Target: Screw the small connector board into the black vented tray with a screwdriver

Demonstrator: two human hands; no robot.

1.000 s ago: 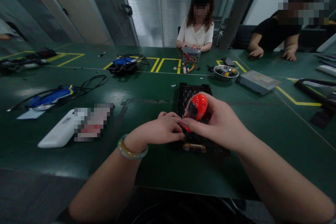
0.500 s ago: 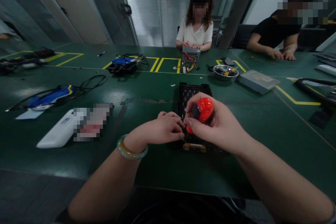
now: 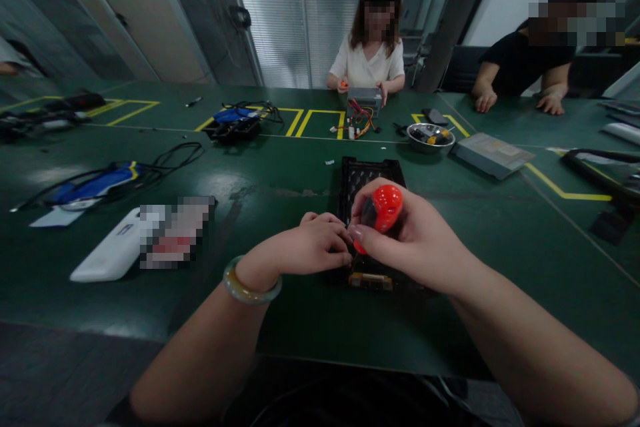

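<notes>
right hand (image 3: 415,240) closed around a screwdriver (image 3: 383,208) with a fat red and black handle. handle end up and tilted a little away from the person, long axis running down toward the near end of a black tray (image 3: 361,180) that lies flat on the green table (image 3: 280,173). the tip is hidden behind the fingers, so whether it sits on a screw cannot be told.

left hand (image 3: 307,250) curled, fingertips (image 3: 345,257) pinched in just left of the screwdriver, touching or almost touching the right thumb. what it pinches is too small to see. a pale bracelet (image 3: 249,287) on that wrist.

the tray runs lengthwise away from the hands. its near edge, with a small brown and gold part (image 3: 370,281), lies right under both hands. the right hand is the nearer one to the tool's working end, the left steadies from the side. nothing stands between hands and tray.

left of the left hand, well apart: a white box (image 3: 113,250), a blue tool with black cables (image 3: 107,180). beyond the tray: a metal bowl (image 3: 430,137), a flat grey drive (image 3: 493,155). two other people sit at the far side, their hands on their own work.
</notes>
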